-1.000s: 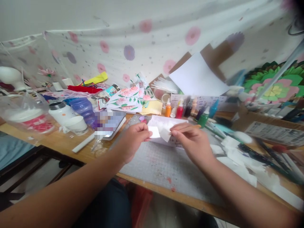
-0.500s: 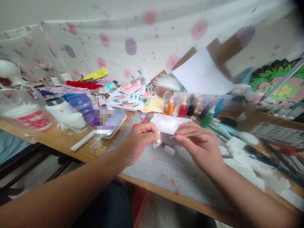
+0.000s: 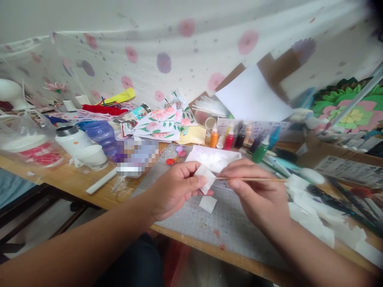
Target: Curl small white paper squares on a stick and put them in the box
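Between the thumb and fingers of my left hand [image 3: 175, 191] is a small white paper square [image 3: 204, 179], held up flat. My right hand [image 3: 259, 189] pinches a thin wooden stick [image 3: 263, 179], whose tip reaches the right corner of that square. Whether the tip presses on the paper I cannot tell. Just below my left fingers, a second white square [image 3: 208, 204] lies on the grey cutting mat [image 3: 191, 223]. Behind both hands stands a white box [image 3: 214, 157] with fluffy white material in it, its front partly hidden by my right hand.
Small paint bottles [image 3: 229, 137] stand behind the box. White paper scraps [image 3: 317, 223] and brushes [image 3: 350, 199] cover the right side, before a cardboard box [image 3: 344, 159]. To the left are a purple container [image 3: 101, 137], a paper cup [image 3: 91, 156] and a white roll [image 3: 101, 181].
The paper in my left hand has turned from edge-on to face-on. My right hand has come lower and the stick's tip is now at the paper. More of the loose square shows.
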A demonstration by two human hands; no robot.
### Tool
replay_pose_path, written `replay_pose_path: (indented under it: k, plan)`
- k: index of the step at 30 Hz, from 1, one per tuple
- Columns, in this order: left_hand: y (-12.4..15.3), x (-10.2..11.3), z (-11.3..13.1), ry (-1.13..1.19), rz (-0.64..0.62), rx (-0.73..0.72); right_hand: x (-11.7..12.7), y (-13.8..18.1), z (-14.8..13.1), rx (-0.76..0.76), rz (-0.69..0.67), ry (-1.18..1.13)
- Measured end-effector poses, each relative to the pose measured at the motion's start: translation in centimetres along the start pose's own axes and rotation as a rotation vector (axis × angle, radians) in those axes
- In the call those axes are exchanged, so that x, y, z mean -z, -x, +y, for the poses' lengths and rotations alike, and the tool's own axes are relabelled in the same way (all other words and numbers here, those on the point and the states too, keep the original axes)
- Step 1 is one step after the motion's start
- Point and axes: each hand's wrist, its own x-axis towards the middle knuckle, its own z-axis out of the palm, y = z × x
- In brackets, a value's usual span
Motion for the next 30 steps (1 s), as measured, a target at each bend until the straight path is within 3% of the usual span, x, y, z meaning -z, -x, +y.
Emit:
replay_pose_path:
  k: [8, 30]
  plan:
    - [-0.08, 0.26, 0.07, 0.108, -0.025, 0.094, -0.23, -0.05, -0.41, 0.014, -0.052, -0.015]
    - [-0.22, 0.32, -0.23, -0.134, 0.020, 0.045, -0.11, -0.23, -0.35, 0.004, -0.079, -0.012]
